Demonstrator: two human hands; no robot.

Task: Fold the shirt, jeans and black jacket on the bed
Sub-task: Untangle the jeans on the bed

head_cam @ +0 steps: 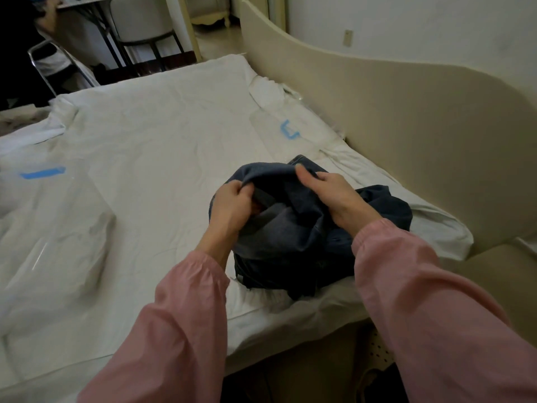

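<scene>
You are at the start of the jeans step: the jeans lie in a bunched heap on the bed, at about 4 o'clock from the middle of the view, close to its near right corner.

Your left hand has its fingers curled tight round a fold at the heap's 9 o'clock side. Your right hand pinches the top edge at 12 o'clock between thumb and fingers. Both hands hold denim and nothing else.

Next, I judge, you need to find the waistband, lift and shake the cloth out, then lay it flat toward 10 o'clock, where the sheet has room.

Count:
- one heap of dark cloth; whether the darker part at its 3 o'clock is a second garment, I cannot tell
- no shirt that I can make out
- two hands
- two blue tape marks, one at 9 o'clock and one at 1 o'clock
</scene>
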